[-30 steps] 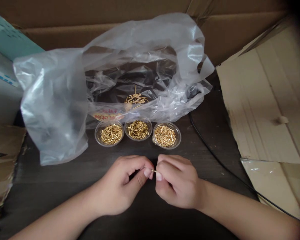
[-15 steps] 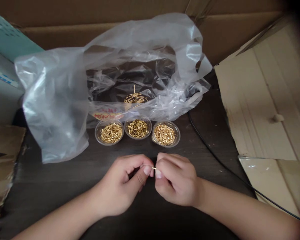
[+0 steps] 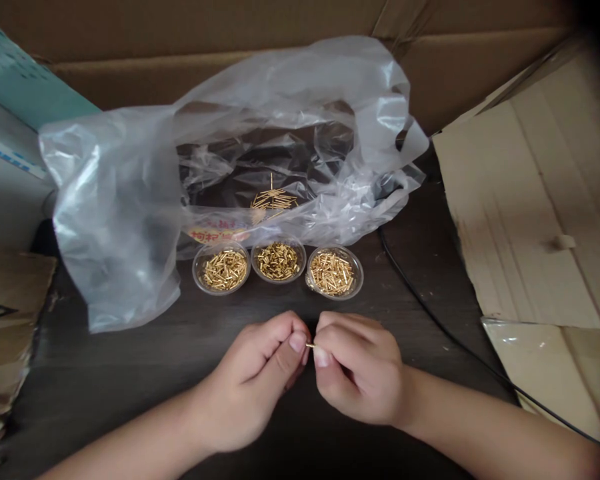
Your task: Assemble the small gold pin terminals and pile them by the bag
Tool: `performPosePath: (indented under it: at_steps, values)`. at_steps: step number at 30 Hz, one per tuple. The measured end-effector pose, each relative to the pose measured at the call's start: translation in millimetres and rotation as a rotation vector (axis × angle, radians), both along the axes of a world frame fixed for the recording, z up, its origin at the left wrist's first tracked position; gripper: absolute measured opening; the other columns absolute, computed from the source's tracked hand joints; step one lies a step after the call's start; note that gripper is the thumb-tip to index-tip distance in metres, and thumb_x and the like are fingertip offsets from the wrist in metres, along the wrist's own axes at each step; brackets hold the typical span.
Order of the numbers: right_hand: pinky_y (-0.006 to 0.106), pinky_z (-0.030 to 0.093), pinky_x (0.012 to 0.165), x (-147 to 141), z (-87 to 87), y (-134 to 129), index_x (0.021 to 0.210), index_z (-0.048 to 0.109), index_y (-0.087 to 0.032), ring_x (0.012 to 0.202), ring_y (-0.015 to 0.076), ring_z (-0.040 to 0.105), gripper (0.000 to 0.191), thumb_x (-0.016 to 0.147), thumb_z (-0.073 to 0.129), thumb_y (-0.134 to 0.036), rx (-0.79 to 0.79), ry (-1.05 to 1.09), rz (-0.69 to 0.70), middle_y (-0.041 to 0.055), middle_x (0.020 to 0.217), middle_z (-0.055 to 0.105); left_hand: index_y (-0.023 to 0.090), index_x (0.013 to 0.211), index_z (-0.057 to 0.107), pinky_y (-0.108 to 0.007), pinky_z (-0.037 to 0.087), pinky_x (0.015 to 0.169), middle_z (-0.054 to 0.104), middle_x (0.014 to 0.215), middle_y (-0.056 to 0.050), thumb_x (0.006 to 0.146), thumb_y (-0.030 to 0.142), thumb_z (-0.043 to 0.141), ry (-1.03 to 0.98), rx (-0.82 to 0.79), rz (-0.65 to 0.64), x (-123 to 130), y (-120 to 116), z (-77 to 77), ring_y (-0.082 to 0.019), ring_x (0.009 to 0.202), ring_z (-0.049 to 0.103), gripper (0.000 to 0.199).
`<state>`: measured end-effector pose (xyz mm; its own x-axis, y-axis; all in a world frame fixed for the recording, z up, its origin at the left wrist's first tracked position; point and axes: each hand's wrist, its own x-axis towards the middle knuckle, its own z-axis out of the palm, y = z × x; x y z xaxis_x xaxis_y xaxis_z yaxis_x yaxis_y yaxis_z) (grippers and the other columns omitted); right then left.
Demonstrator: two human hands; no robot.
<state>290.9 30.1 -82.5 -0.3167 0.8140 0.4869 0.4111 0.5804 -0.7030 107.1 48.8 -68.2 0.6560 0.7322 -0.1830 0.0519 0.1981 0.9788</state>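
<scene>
A small gold pin [image 3: 310,345] is pinched between the clenched fingers [image 3: 322,357] of the left hand [image 3: 255,377] and right hand [image 3: 357,377], held above a dark worktop [image 3: 105,393]. Just ahead, three clear cups [image 3: 279,261] hold heaped gold pins, while a smaller loose pile [image 3: 274,202] lies on a crumpled plastic bag [image 3: 115,220].

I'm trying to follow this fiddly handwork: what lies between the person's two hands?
In the head view, a short gold pin lies in the small gap between the left hand and the right hand.
</scene>
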Motion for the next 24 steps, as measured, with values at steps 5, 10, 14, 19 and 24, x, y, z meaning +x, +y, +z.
performPosePath:
  at_steps: [5, 10, 14, 19, 24]
  values:
    - [0.028, 0.033, 0.055, 1.4, -1.4, -2.2, 0.07, 0.041, -0.023, 0.056, 0.0127, 0.038, 0.023, 0.086, 0.044, -0.007, 0.048, -0.059, -0.024, -0.0033, 0.061, 0.041, 0.017, 0.078, 0.047, -0.018, 0.03, 0.046, 0.041, 0.059, 0.006, 0.109, 0.043, 0.042, -0.035, -0.113, 0.011, 4.3, -1.8, -4.6, -0.007, 0.051, 0.036, 0.04]
    - [0.029, 0.032, 0.054, 2.1, -2.6, -0.4, 0.069, 0.041, -0.022, 0.055, 0.0126, 0.038, 0.023, 0.086, 0.044, -0.007, 0.027, -0.06, -0.022, -0.0033, 0.06, 0.04, 0.018, 0.075, 0.044, -0.019, 0.026, 0.044, 0.036, 0.056, 0.007, 0.108, 0.045, 0.043, -0.051, -0.195, 0.024, 5.3, -1.2, -9.2, -0.008, 0.049, 0.031, 0.042]
    - [0.029, 0.032, 0.054, 2.4, -2.3, 1.1, 0.069, 0.042, -0.022, 0.055, 0.0124, 0.039, 0.023, 0.086, 0.044, -0.007, 0.008, -0.067, -0.007, -0.0032, 0.061, 0.04, 0.018, 0.073, 0.044, -0.019, 0.026, 0.045, 0.036, 0.057, 0.007, 0.107, 0.045, 0.043, -0.016, -0.141, 0.023, 5.5, 1.0, -8.7, -0.008, 0.05, 0.03, 0.043]
    - [0.027, 0.032, 0.054, 3.2, -0.6, 1.9, 0.07, 0.042, -0.021, 0.055, 0.0111, 0.04, 0.021, 0.085, 0.043, -0.007, -0.057, -0.054, 0.027, -0.0033, 0.062, 0.042, 0.018, 0.073, 0.045, -0.02, 0.028, 0.047, 0.04, 0.058, 0.006, 0.107, 0.041, 0.042, 0.052, -0.041, 0.014, 6.3, 4.5, -6.0, -0.009, 0.051, 0.033, 0.042]
    - [0.027, 0.032, 0.053, 4.8, 0.2, 2.2, 0.071, 0.042, -0.021, 0.055, 0.011, 0.04, 0.02, 0.085, 0.042, -0.007, -0.09, -0.061, 0.042, -0.0033, 0.063, 0.041, 0.018, 0.071, 0.046, -0.02, 0.03, 0.048, 0.041, 0.058, 0.006, 0.107, 0.035, 0.042, 0.09, 0.042, 0.037, 8.0, 3.9, -4.7, -0.008, 0.05, 0.033, 0.04]
